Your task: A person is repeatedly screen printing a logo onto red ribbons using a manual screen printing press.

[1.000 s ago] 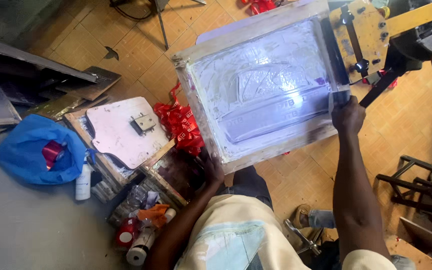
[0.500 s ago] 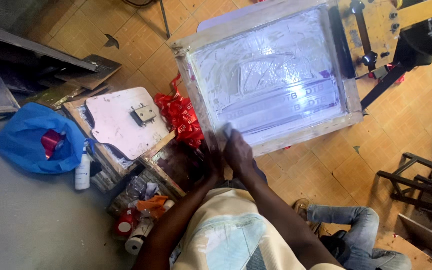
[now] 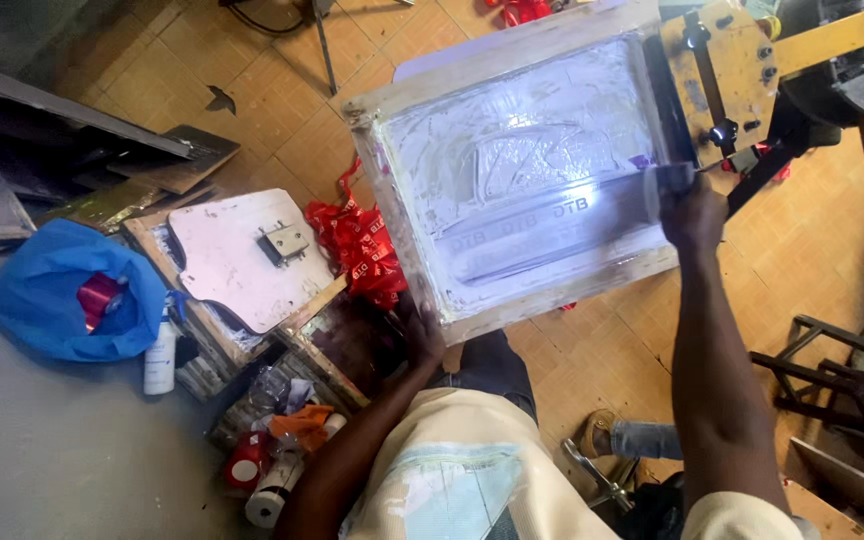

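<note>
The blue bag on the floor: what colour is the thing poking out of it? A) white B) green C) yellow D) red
D: something red shows in the opening of the blue bag, which lies left of the person's left hand by the wooden printing frame.

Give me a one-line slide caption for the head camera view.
Right hand at the wooden-framed printing screen, left hand at its near corner, red printed bags alongside.
</note>
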